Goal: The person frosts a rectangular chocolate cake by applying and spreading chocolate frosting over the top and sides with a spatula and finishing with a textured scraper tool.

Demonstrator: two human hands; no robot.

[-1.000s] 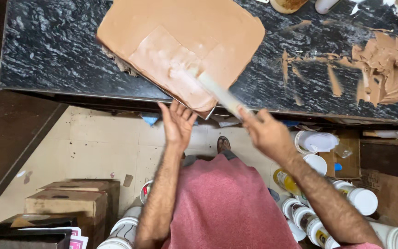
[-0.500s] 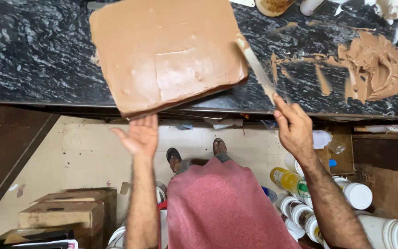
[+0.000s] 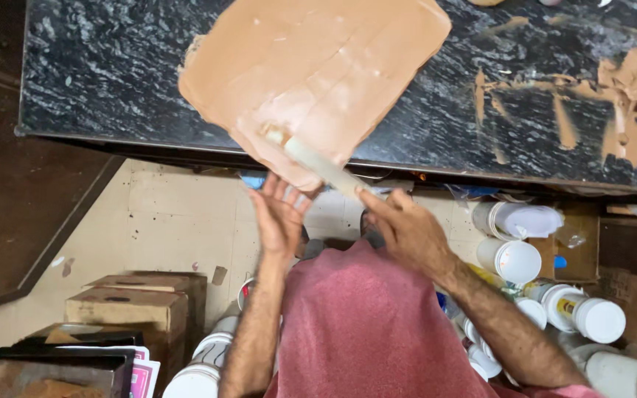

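Right hand (image 3: 407, 232) grips pale scraper (image 3: 318, 163), blade on tan slab (image 3: 311, 74) overhanging front edge of black table (image 3: 112, 66); left hand (image 3: 280, 217) open, fingers spread, just under slab's edge

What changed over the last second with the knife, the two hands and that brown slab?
The right hand swung the knife from beside the brown slab back onto its near edge, blade flat on it. The left hand rose from below the counter to just under the slab's overhanging corner, palm open. The knife stays in the right hand, the slab on the black counter, paste smears at right.
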